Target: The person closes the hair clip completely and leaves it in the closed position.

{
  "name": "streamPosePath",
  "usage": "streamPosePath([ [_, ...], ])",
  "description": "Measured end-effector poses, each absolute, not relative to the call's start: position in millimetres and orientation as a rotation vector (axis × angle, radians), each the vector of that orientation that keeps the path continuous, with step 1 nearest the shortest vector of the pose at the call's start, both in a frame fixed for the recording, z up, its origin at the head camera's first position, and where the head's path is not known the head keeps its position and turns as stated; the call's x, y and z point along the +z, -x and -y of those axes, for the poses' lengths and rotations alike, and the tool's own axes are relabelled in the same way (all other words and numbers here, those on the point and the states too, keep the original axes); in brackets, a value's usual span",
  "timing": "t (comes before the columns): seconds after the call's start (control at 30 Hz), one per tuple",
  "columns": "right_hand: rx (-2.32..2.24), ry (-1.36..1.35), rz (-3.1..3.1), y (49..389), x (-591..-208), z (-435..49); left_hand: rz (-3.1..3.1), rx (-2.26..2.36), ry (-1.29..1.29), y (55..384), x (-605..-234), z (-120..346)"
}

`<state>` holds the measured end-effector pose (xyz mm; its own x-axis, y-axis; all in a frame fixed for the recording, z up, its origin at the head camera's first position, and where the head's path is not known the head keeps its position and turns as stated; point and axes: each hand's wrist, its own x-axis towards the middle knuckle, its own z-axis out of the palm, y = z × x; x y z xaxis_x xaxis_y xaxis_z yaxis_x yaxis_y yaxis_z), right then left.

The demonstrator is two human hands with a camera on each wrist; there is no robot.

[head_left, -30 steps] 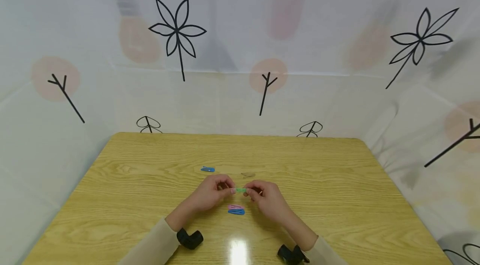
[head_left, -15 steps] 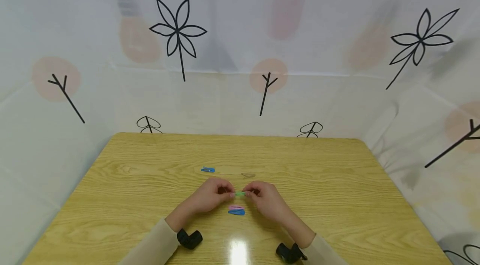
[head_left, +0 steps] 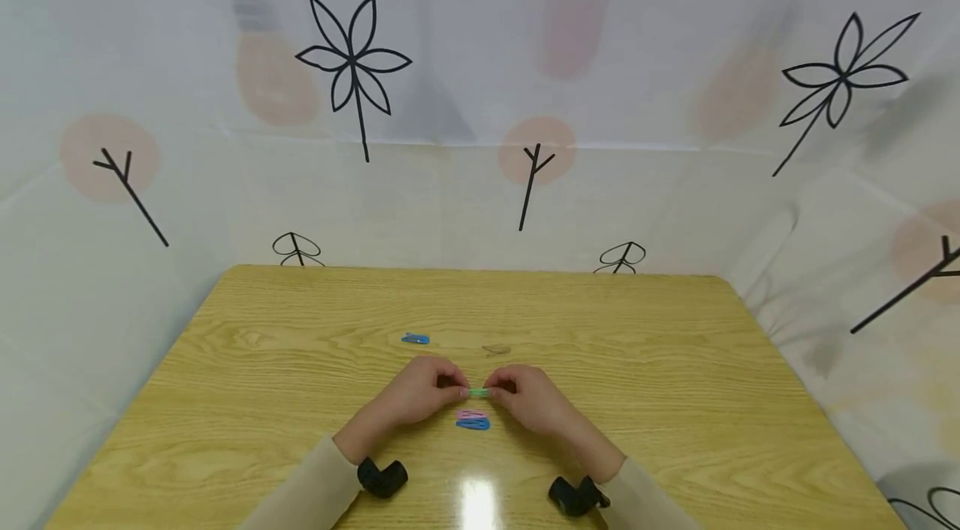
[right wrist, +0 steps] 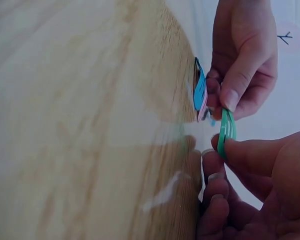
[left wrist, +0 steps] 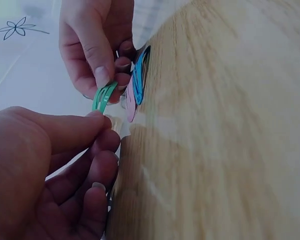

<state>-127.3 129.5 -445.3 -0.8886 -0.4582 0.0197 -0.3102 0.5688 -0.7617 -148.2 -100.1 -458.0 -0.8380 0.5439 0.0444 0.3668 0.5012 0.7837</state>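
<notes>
Between both hands is a green snap hair clip [head_left: 477, 392], held just above the table. My left hand [head_left: 422, 390] pinches one end of it between thumb and fingertip, and my right hand [head_left: 534, 401] pinches the other end the same way. The left wrist view shows the green clip [left wrist: 104, 96] with its slotted middle bare between the two thumbs. Nearer the body lie a pink hair clip [head_left: 472, 414] and a blue hair clip [head_left: 473, 424], side by side on the table. In the right wrist view the blue clip [right wrist: 199, 90] appears behind the fingers.
Farther back on the wooden table [head_left: 637, 338] lie another blue hair clip [head_left: 416, 338], to the left, and a thin tan clip [head_left: 496, 350] beyond the hands. A white patterned cloth [head_left: 442, 205] hangs behind the table. Black wrist cameras [head_left: 382, 478] sit on both wrists.
Both hands have come slightly nearer the body with the green clip, close to the pink and blue clips. The clip tilted midway and lies level again. The other clips have stayed put.
</notes>
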Motion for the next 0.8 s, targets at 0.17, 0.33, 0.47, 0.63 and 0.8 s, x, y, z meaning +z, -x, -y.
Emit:
streamPosePath([
  [0.17,-1.183,0.642,-2.619,128.2,-445.5,-129.1,-2.543,1.231,-0.788,148.1,-457.1,99.8],
  [0.33,-1.151,0.661,-2.628,127.9,-446.9,-127.7,-2.538,1.229,-0.807,148.2,-457.4,100.4],
  [0.47,-1.134,0.679,-2.633,127.8,-448.4,-126.7,-2.539,1.229,-0.811,148.1,-457.8,100.4],
  [0.63,-1.130,0.681,-2.641,127.5,-448.9,-126.2,-2.540,1.216,-0.799,148.1,-458.3,99.8],
  [0.8,-1.140,0.667,-2.635,127.7,-448.3,-126.6,-2.543,1.215,-0.797,147.7,-458.3,99.7],
])
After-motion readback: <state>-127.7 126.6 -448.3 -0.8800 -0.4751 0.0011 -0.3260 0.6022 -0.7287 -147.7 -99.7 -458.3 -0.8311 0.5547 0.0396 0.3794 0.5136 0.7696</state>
